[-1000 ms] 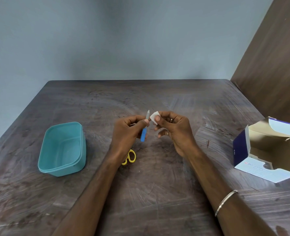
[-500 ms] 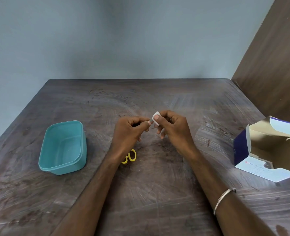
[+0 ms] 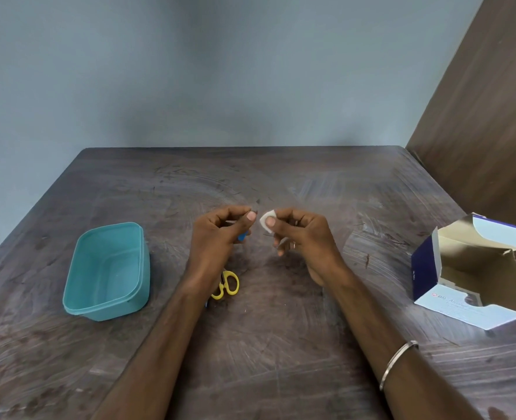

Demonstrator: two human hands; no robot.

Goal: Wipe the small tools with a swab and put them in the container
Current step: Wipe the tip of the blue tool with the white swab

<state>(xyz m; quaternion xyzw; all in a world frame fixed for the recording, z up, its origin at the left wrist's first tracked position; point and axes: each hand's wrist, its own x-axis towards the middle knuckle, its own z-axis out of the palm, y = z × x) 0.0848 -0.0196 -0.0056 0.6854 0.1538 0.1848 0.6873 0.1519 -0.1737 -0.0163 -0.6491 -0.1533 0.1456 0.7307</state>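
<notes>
My left hand (image 3: 217, 234) grips a small blue-handled tool (image 3: 242, 236); only a bit of the blue handle and a thin dark tip above my thumb show. My right hand (image 3: 299, 237) pinches a white swab (image 3: 266, 222) between thumb and forefinger, a finger's width right of the tool's tip. Small yellow-handled scissors (image 3: 228, 284) lie on the table, partly hidden under my left wrist. The teal plastic container (image 3: 108, 271) stands to the left of my left hand, and nothing lies in it.
An open blue and white cardboard box (image 3: 475, 274) lies at the right edge of the dark wooden table (image 3: 266, 344). A grey wall rises behind the table and a brown panel stands at the right.
The tool, upright with blade and handle showing a second ago, is now mostly hidden in my left fist. The swab touched the tool half a second ago and now sits slightly apart.
</notes>
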